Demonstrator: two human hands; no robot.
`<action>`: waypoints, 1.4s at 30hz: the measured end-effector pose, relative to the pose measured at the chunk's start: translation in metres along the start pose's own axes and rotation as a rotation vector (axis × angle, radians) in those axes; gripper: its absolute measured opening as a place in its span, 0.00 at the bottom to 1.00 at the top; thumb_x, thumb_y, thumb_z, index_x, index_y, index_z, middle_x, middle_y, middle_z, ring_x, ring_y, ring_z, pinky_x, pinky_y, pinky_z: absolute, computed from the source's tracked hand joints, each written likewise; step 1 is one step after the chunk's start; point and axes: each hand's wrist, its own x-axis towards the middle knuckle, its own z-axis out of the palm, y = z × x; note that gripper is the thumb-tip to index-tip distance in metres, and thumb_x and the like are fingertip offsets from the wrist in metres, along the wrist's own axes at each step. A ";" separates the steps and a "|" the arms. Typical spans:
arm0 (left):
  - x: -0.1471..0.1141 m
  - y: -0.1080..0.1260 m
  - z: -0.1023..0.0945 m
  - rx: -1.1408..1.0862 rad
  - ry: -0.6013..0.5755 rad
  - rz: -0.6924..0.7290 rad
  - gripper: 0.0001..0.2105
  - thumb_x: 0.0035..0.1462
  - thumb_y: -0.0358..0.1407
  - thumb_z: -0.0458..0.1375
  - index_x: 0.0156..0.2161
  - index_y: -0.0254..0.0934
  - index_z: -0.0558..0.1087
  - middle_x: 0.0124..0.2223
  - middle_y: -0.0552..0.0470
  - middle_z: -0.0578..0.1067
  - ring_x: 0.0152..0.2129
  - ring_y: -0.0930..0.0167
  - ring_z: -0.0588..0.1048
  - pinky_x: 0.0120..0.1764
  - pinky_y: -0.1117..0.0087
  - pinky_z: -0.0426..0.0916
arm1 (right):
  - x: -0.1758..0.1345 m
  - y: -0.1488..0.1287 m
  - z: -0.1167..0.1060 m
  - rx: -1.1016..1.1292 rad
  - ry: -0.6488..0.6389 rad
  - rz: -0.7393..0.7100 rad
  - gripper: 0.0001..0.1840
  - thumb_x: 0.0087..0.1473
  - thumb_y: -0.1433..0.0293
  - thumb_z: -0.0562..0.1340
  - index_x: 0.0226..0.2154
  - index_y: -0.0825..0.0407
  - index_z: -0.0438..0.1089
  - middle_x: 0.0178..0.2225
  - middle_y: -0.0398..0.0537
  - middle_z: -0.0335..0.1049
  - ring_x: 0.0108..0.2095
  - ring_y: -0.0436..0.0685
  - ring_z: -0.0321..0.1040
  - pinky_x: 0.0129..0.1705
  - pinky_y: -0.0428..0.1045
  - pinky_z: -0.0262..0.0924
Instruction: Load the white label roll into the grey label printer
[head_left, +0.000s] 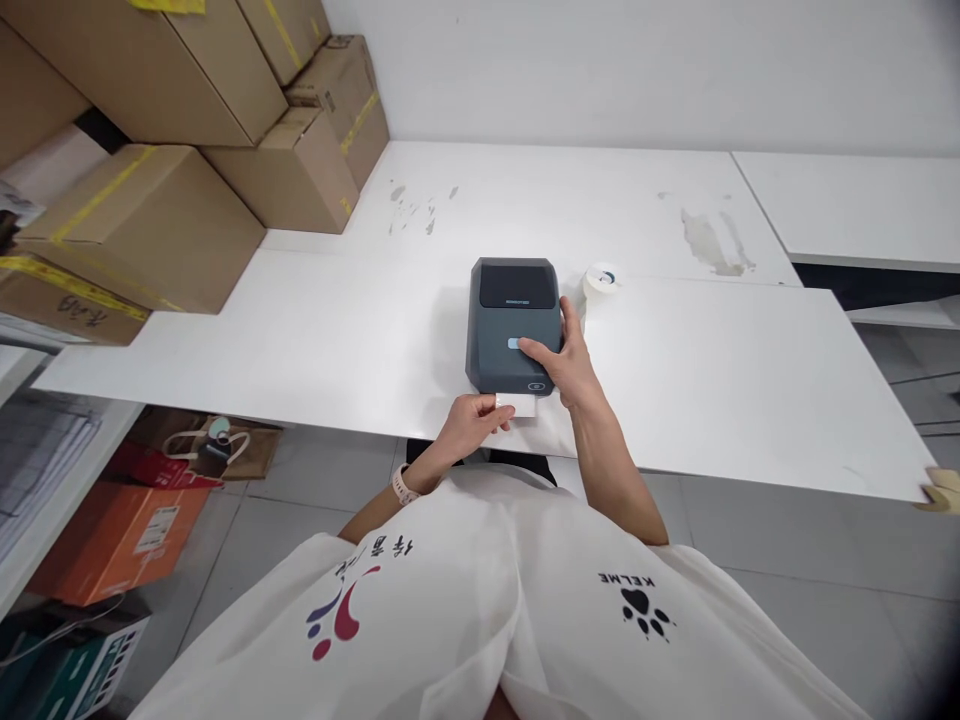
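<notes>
A dark grey label printer [495, 350] with a black top window stands on the white table. My right hand [574, 365] grips its right side, the thumb on top at the pale rectangular button and the fingers along the edge. From the printer's front slot a white paper label [523, 405] sticks out. My left hand [472, 425] pinches the left part of this label between thumb and fingers, just in front of the printer. Behind my right hand lies a roll of white label paper [601, 279], its loose strip trailing down toward the printer's side.
Cardboard boxes [142, 220] with yellow tape are stacked at the table's left end. The white table [720, 380] has its front edge close to my body. Below left, an orange box [120, 540] and a bag [247, 445] sit beside a shelf. A wall stands behind.
</notes>
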 end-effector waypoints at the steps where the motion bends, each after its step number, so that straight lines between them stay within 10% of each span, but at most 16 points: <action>1: 0.000 -0.002 -0.001 0.008 -0.001 0.012 0.19 0.55 0.48 0.61 0.21 0.37 0.72 0.25 0.53 0.77 0.23 0.74 0.71 0.32 0.70 0.67 | 0.002 -0.001 0.001 -0.013 0.004 -0.002 0.61 0.44 0.55 0.74 0.72 0.39 0.41 0.70 0.52 0.52 0.65 0.64 0.60 0.66 0.64 0.60; 6: -0.002 -0.009 -0.008 -0.022 0.013 0.074 0.22 0.58 0.52 0.59 0.23 0.36 0.74 0.25 0.52 0.76 0.24 0.74 0.71 0.31 0.71 0.66 | 0.003 0.002 -0.004 -0.092 -0.051 -0.071 0.59 0.49 0.53 0.71 0.72 0.38 0.38 0.70 0.52 0.53 0.66 0.65 0.59 0.66 0.64 0.59; 15: 0.003 -0.017 -0.049 -0.236 0.531 0.145 0.21 0.61 0.50 0.55 0.26 0.36 0.75 0.23 0.53 0.71 0.20 0.76 0.67 0.26 0.72 0.63 | -0.045 0.006 -0.003 -0.399 0.084 -0.362 0.41 0.65 0.43 0.48 0.72 0.32 0.31 0.76 0.40 0.31 0.75 0.66 0.29 0.73 0.71 0.33; 20: 0.045 0.006 -0.058 -0.073 0.523 0.238 0.13 0.59 0.43 0.57 0.45 0.40 0.76 0.45 0.47 0.79 0.40 0.69 0.76 0.38 0.70 0.70 | 0.018 -0.053 0.000 -0.469 0.187 -0.664 0.40 0.65 0.41 0.36 0.71 0.31 0.17 0.75 0.39 0.26 0.75 0.66 0.28 0.72 0.72 0.33; 28: 0.114 0.033 -0.046 0.182 0.329 0.098 0.41 0.50 0.36 0.63 0.69 0.42 0.55 0.64 0.42 0.69 0.55 0.55 0.73 0.52 0.59 0.68 | 0.158 -0.122 0.000 -0.506 0.147 -0.712 0.40 0.64 0.41 0.35 0.70 0.31 0.15 0.75 0.38 0.33 0.75 0.61 0.34 0.71 0.68 0.44; 33: 0.120 0.026 -0.043 0.135 0.353 0.073 0.43 0.48 0.33 0.62 0.70 0.39 0.54 0.64 0.41 0.70 0.54 0.55 0.73 0.51 0.59 0.69 | 0.140 -0.118 -0.002 -0.629 0.238 -0.818 0.40 0.66 0.48 0.48 0.72 0.39 0.34 0.72 0.50 0.47 0.74 0.68 0.38 0.68 0.71 0.47; 37: 0.124 0.023 -0.045 0.175 0.400 0.150 0.33 0.45 0.27 0.58 0.61 0.38 0.69 0.56 0.45 0.77 0.52 0.57 0.75 0.54 0.59 0.68 | 0.091 -0.096 0.009 -0.928 -0.088 -0.705 0.25 0.66 0.65 0.49 0.63 0.49 0.63 0.59 0.55 0.70 0.60 0.67 0.66 0.60 0.63 0.62; 42: 0.126 0.023 -0.046 0.141 0.410 0.156 0.32 0.43 0.25 0.55 0.57 0.40 0.72 0.49 0.49 0.80 0.49 0.59 0.76 0.53 0.59 0.68 | 0.077 -0.060 0.027 -1.454 -0.703 -0.356 0.23 0.59 0.75 0.55 0.56 0.55 0.70 0.54 0.60 0.75 0.53 0.71 0.72 0.56 0.63 0.62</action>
